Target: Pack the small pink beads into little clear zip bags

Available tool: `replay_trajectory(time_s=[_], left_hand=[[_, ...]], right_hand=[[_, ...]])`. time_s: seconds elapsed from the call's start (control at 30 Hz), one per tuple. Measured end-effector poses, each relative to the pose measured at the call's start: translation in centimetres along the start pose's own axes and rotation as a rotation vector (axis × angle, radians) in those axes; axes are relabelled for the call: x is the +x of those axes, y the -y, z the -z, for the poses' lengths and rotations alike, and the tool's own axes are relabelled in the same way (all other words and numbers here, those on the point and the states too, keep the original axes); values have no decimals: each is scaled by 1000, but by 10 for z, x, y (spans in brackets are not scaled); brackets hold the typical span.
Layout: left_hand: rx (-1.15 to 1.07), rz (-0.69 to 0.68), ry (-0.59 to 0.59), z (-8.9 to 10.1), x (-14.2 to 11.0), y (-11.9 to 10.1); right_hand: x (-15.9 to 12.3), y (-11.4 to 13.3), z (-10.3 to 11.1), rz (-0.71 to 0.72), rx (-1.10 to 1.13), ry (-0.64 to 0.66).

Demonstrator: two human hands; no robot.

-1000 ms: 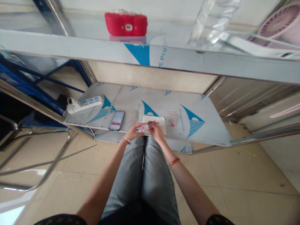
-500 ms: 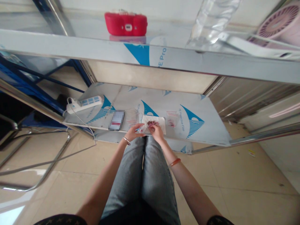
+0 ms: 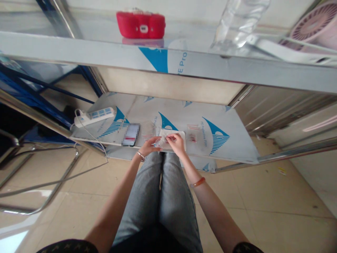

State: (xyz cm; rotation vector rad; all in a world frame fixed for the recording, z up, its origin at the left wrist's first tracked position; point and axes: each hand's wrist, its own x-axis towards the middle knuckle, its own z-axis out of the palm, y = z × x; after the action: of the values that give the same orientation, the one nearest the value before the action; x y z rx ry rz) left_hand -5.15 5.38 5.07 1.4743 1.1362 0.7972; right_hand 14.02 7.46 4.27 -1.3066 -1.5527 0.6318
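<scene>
Clock directions run from the hands: at 6 o'clock, legs in jeans (image 3: 142, 189). The left hand (image 3: 149, 146) grasps a small clear bag (image 3: 161, 142) above a white, tray-like piece (image 3: 182, 135) on a lower shelf (image 3: 239, 144); the bag's contents are too small to make out. The right hand (image 3: 177, 143) has its fingertips together at the bag, masking whatever they may grip; I cannot tell. At 9 o'clock lies a phone (image 3: 131, 135), its screen pixelated and unreadable. Clear packets with red markings lie at 10 (image 3: 147, 130) and 3 o'clock (image 3: 193, 133); just past the latter, shelf film reads "PE Protective Film". Farther, around 12, the upper shelf's edge (image 3: 110, 54) shows a cut-off "E Pro"; at 2, a pink fan (image 3: 316, 23) is cropped.
</scene>
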Motion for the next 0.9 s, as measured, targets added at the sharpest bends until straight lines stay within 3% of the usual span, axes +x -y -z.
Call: replay_trajectory(time_s=[0.27,0.43,0.77,0.9], left_hand=[[-234,-29,79,2,4,-2],[-259,-71,119,5,5,-9],[-203,-105,131,7,4,-14],[-219,-87,122,8,5,-12]], right_hand=[[7,45,10,16,107,115],[11,63,15,73,61,208],[9,74,21,230,-78,349],[12,68,24,175,-46,287]])
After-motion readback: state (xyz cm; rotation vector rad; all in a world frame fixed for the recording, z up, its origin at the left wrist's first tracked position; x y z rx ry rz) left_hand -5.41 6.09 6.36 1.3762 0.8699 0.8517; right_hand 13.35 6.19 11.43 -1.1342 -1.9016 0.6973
